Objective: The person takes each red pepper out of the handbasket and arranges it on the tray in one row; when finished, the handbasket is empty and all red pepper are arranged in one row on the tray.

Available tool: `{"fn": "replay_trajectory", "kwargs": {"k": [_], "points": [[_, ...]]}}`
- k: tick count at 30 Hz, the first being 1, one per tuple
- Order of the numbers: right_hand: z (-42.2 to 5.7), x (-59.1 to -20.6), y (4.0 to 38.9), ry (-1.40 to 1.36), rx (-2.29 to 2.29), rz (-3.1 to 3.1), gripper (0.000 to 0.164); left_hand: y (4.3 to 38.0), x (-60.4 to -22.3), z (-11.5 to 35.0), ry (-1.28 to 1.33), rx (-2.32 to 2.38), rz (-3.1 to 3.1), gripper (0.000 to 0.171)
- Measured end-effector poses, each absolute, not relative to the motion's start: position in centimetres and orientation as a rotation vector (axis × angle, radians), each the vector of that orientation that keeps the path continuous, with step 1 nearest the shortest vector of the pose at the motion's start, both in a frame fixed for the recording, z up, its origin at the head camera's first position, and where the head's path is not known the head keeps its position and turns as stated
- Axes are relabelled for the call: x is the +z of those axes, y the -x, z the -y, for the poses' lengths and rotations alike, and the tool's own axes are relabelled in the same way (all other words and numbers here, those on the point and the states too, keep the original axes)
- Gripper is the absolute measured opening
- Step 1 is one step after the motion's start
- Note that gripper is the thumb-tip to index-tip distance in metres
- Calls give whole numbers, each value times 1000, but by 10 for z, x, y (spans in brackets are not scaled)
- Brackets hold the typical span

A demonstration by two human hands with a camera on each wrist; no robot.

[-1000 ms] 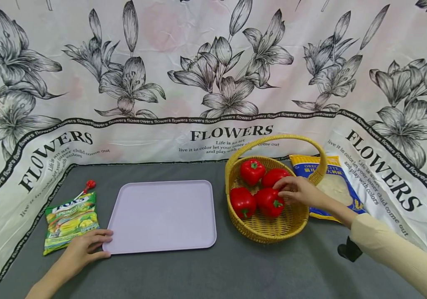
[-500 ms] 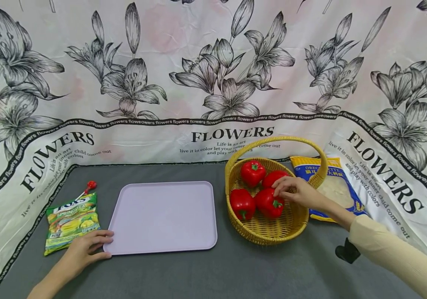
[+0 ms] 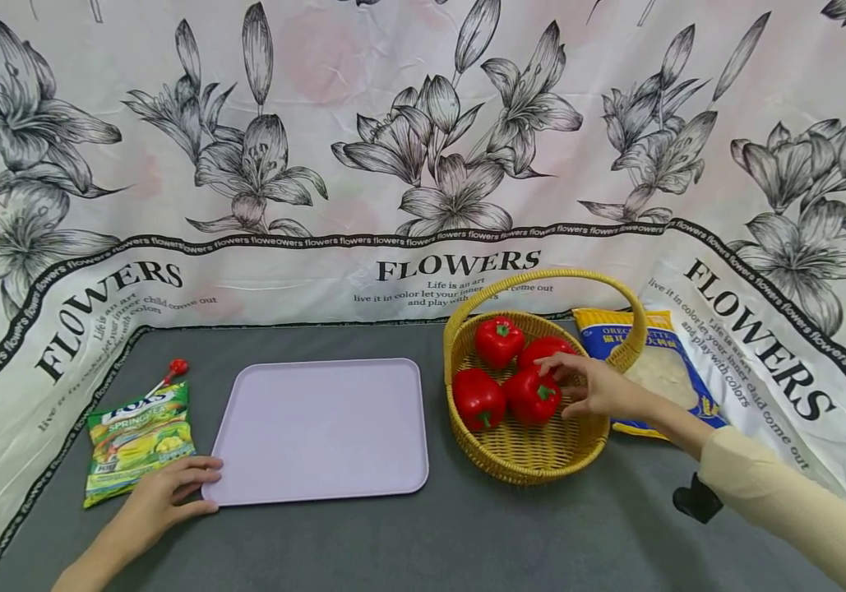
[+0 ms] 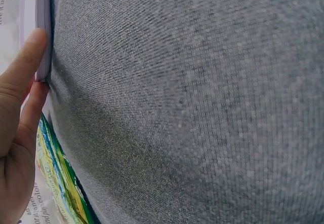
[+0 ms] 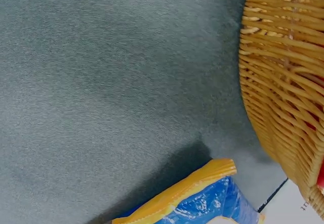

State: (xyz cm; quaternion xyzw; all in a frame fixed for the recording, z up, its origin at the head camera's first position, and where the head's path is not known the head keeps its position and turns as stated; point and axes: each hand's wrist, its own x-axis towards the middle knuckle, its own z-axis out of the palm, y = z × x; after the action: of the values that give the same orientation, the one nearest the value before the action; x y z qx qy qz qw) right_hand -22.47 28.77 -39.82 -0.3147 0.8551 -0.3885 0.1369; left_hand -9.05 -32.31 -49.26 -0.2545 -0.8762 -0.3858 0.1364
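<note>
In the head view my left hand (image 3: 164, 500) touches the near left corner of a pale lilac tray (image 3: 322, 432) with its thumb and fingertips. The left wrist view has the thumb (image 4: 31, 51) against the tray's edge (image 4: 44, 31). My right hand (image 3: 594, 386) is over the right side of a yellow wicker basket (image 3: 526, 470), thumb apart from the fingers. Its fingertips are right at the nearest-right red bell pepper (image 3: 529, 397). Several red bell peppers lie in this basket, among them one at the left (image 3: 478, 400) and one at the back (image 3: 499, 341).
A green and yellow candy bag (image 3: 140, 444) lies left of the tray, beside a red lollipop (image 3: 178, 367). Behind the basket's right side is a blue and yellow pasta bag (image 3: 663, 370). A floral curtain (image 3: 363, 284) backs the grey table (image 3: 393, 547). The basket's handle (image 3: 541, 274) arches over it.
My right hand's thumb and fingers have spread apart, and the hand has shifted slightly at the nearest-right bell pepper. My left hand stays at the tray's corner.
</note>
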Motion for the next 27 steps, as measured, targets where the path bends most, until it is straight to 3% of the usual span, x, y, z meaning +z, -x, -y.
{"fn": "replay_trajectory", "kwargs": {"k": [7, 14, 27], "points": [[-287, -407, 228, 1208, -960, -2592, 59, 92, -494, 322, 745, -1069, 2532, 38], [-288, -407, 227, 1331, -938, -2627, 61, 91, -492, 324, 730, -1119, 2540, 37], [-289, -398, 223, 1022, -1092, -2411, 57, 91, -491, 325, 721, -1064, 2573, 35]]}}
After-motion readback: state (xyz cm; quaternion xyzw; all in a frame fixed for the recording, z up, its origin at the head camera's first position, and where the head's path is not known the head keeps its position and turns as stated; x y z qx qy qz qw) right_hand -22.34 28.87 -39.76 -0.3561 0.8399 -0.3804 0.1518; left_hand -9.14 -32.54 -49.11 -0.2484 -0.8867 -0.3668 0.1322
